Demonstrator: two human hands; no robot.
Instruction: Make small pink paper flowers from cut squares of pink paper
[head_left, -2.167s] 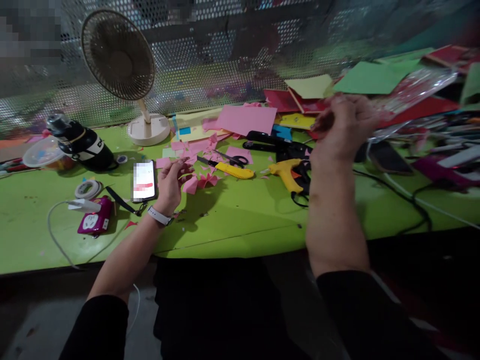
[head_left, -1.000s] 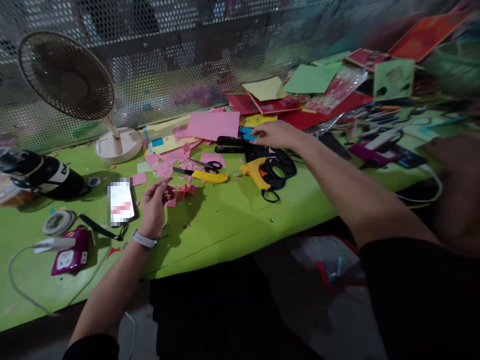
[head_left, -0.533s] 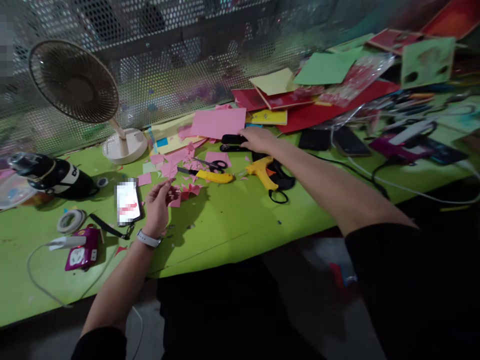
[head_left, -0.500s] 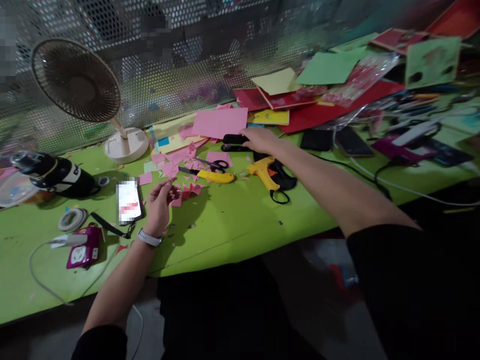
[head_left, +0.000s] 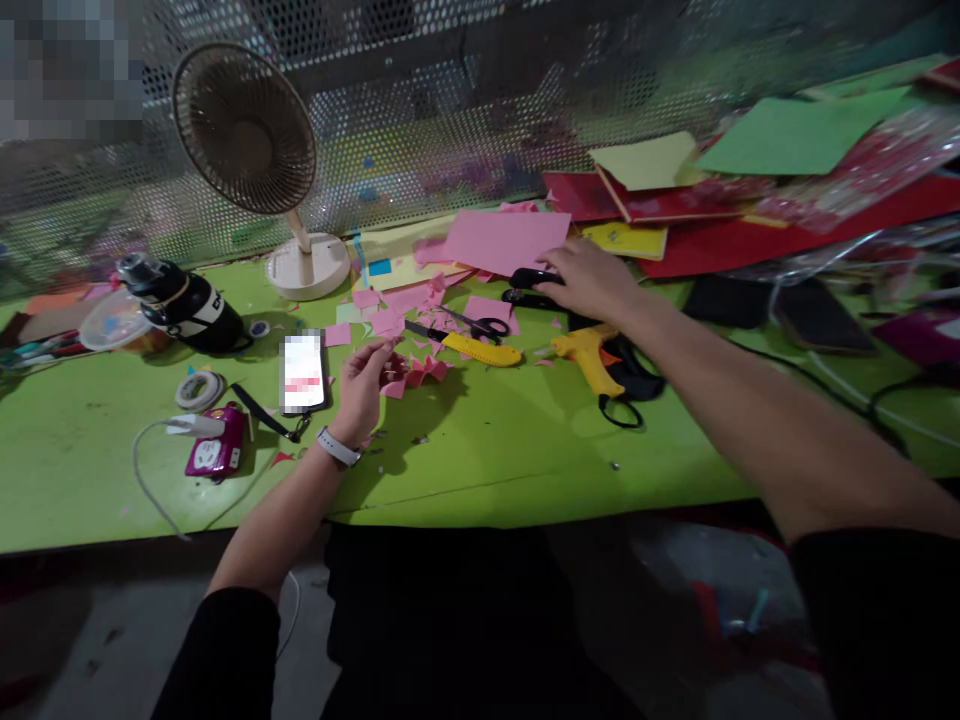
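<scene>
My left hand point(head_left: 365, 388), with a pale watch on its wrist, is closed in a pinch over the table. Folded pink paper point(head_left: 427, 372) sticks out from its fingers; the grip itself is partly hidden. Farther right, my right hand point(head_left: 596, 280) reaches across the table, its fingers closed on the near end of a black stapler point(head_left: 534, 279). Between the hands lie a yellow utility knife point(head_left: 481, 349) with its blade out and black-handled scissors point(head_left: 491, 326). Just below my right forearm rests a yellow glue gun point(head_left: 589, 358). A pink sheet point(head_left: 506, 240) lies behind the stapler.
Pink scraps point(head_left: 390, 320) litter the green table point(head_left: 480, 470). To the left stand a fan point(head_left: 307, 265), a black bottle point(head_left: 187, 305), a lit phone point(head_left: 303, 370), a tape roll point(head_left: 199, 389) and a purple power adapter point(head_left: 217, 445). Coloured sheets point(head_left: 802, 135) and cables lie on the right.
The view has swung left, so everything sits farther right in the picture. My right hand remains at the stapler, its fingers reaching a little farther over it. My left hand keeps its pinch.
</scene>
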